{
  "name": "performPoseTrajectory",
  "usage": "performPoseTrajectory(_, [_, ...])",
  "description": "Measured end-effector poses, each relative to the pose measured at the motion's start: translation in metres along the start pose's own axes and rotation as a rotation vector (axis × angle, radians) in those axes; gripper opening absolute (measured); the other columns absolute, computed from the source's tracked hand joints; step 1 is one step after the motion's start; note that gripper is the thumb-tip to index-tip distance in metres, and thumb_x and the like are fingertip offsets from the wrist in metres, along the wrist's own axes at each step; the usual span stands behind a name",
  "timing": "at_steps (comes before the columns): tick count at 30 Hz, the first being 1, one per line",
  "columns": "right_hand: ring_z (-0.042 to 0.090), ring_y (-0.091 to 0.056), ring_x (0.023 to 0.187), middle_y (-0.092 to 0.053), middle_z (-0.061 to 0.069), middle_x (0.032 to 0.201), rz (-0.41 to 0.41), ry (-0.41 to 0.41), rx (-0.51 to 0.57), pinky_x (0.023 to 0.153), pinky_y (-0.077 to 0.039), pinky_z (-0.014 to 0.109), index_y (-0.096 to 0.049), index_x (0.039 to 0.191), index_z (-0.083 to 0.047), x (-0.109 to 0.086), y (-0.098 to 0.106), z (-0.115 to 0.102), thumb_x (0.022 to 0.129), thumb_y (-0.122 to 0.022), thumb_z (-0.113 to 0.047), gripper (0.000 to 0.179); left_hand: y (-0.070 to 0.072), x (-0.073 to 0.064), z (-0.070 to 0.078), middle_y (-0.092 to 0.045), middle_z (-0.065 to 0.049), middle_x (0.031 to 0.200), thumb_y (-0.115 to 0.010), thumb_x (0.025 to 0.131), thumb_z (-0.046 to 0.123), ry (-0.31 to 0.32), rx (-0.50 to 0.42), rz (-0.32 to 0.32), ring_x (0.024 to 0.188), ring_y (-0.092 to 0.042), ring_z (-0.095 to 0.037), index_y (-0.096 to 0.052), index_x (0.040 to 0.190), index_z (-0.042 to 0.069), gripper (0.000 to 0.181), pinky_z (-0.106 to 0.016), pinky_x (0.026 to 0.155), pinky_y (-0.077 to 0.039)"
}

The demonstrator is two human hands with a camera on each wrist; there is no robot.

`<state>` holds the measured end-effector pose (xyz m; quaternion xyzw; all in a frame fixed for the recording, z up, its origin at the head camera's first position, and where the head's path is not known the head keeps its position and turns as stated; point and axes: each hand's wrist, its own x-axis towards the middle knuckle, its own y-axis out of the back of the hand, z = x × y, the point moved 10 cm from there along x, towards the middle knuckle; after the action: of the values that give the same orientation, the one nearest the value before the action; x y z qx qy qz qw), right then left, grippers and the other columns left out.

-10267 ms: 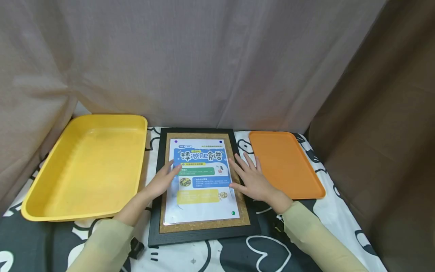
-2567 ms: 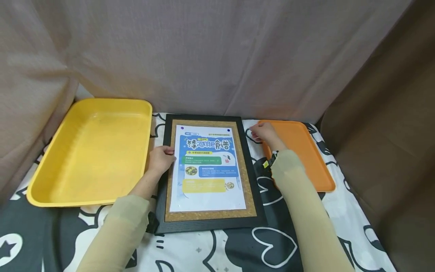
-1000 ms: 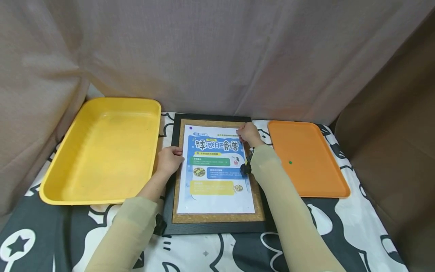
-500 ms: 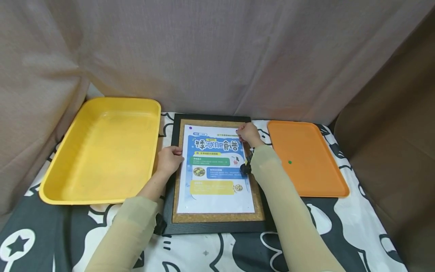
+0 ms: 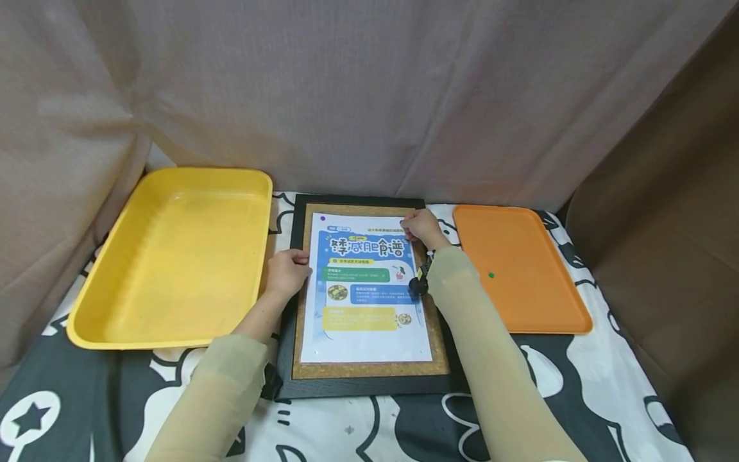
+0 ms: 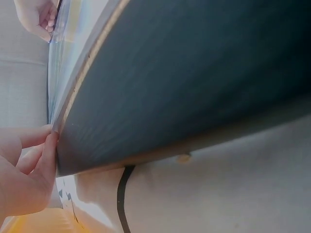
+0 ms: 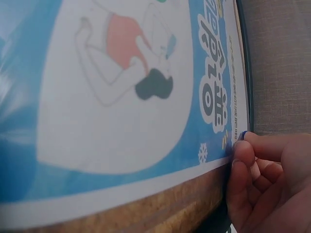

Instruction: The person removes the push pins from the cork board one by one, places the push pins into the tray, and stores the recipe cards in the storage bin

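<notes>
A printed poster (image 5: 375,345) lies on a cork board (image 5: 369,370) with a black frame (image 5: 369,387). My left hand (image 5: 285,274) pinches the poster's left edge between thumb and finger; the left wrist view shows that pinch near the board's side. At the poster's top right corner, my right hand (image 5: 423,228) pinches a blue thumbtack (image 7: 244,134), mostly covered by the fingertips. A purple thumbtack (image 5: 322,218) sits in the top left corner. One green thumbtack (image 5: 491,274) lies on the orange tray (image 5: 537,282) to the right.
A deep yellow tray (image 5: 173,269) stands left of the board. Black and white patterned cloth (image 5: 346,430) covers the table. Grey-brown curtain (image 5: 346,96) hangs close behind the board, and a darker one (image 5: 664,256) hangs at the right.
Earlier both hands lay spread on the poster, with the green thumbtack at its lower right; it now lies on the orange tray. My right hand moved from that tray to the top right corner.
</notes>
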<state>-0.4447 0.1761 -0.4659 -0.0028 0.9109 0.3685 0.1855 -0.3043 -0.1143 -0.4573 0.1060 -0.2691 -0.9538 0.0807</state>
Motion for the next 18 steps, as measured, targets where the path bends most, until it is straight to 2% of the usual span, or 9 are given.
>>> performPoseTrajectory(10, [0.014,-0.052,0.07,-0.054,0.005,0.082,-0.043,0.018,-0.068,0.054,-0.042,0.019,-0.056,0.107,-0.001,-0.0014,-0.0063,-0.0044,0.092,-0.055,-0.016,0.022,0.0019,-0.0008,0.0008,-0.065,-0.02,0.107,-0.06,0.086,0.0,-0.002,0.001,0.011,0.095,-0.062,-0.028,-0.062,0.115,-0.004,0.03,-0.037,0.083,-0.055])
performPoseTrajectory(18, [0.012,-0.053,0.067,-0.054,0.005,0.081,-0.068,0.003,-0.01,0.056,-0.046,0.019,-0.055,0.105,-0.001,-0.0046,-0.0048,-0.0024,0.092,-0.055,-0.016,0.019,0.0003,-0.0002,-0.0003,-0.064,-0.02,0.107,-0.061,0.086,0.0,0.005,-0.002,0.005,0.095,-0.062,-0.028,-0.062,0.115,-0.004,0.03,-0.037,0.083,-0.055])
